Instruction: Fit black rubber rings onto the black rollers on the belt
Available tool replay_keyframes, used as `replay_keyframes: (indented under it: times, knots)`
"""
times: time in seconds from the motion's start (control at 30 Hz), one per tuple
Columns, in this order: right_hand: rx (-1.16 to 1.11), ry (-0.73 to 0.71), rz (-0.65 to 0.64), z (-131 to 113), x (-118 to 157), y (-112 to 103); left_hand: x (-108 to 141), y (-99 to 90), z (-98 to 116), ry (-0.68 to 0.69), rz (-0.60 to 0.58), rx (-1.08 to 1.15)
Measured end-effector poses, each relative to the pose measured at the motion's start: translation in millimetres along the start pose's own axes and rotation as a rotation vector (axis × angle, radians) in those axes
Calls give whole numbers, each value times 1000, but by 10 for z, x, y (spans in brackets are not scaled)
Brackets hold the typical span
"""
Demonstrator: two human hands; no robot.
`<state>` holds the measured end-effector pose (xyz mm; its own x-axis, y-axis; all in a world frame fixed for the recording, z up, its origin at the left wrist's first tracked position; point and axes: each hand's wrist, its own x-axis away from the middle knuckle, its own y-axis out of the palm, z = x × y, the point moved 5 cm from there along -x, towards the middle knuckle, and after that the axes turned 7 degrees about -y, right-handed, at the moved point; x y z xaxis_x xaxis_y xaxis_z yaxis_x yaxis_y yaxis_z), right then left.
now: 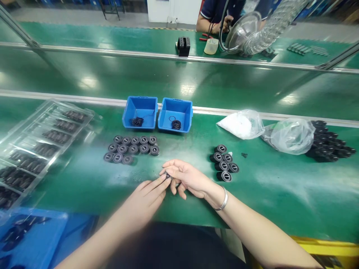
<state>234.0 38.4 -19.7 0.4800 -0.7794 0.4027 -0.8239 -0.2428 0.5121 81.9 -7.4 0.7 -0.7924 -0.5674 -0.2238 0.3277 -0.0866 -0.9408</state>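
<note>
Both hands meet over the green table near its front edge. Between the fingertips of my left hand point(150, 196) and my right hand point(187, 177) is a small black part point(167, 175), mostly hidden by the fingers. My right thumb and index finger pinch it, and my left fingers press against it from the left. Rows of round black parts point(134, 149) stand behind my left hand. A smaller group of similar black cylinders point(223, 166) stands to the right of my right hand. A metal bracelet is on my right wrist.
Two blue bins point(127, 117) point(190, 121) hold thin black rings. At the left lies a clear compartment tray point(53, 158) of black parts, above a blue crate point(47, 239). Plastic bags point(238, 125) and black parts point(328, 144) lie right. A person works across the table.
</note>
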Motion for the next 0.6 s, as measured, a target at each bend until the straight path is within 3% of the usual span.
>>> replay_keyframes:
  times: [0.17, 0.4, 0.6]
  knots:
    - [-33, 17, -42, -25, 11, 4, -15, 43, 39, -24, 20, -33]
    - [-24, 9, 18, 14, -1, -10, -71, 27, 37, 2, -37, -46]
    - [-20, -21, 3, 12, 3, 8, -85, 8, 93, -14, 68, -25]
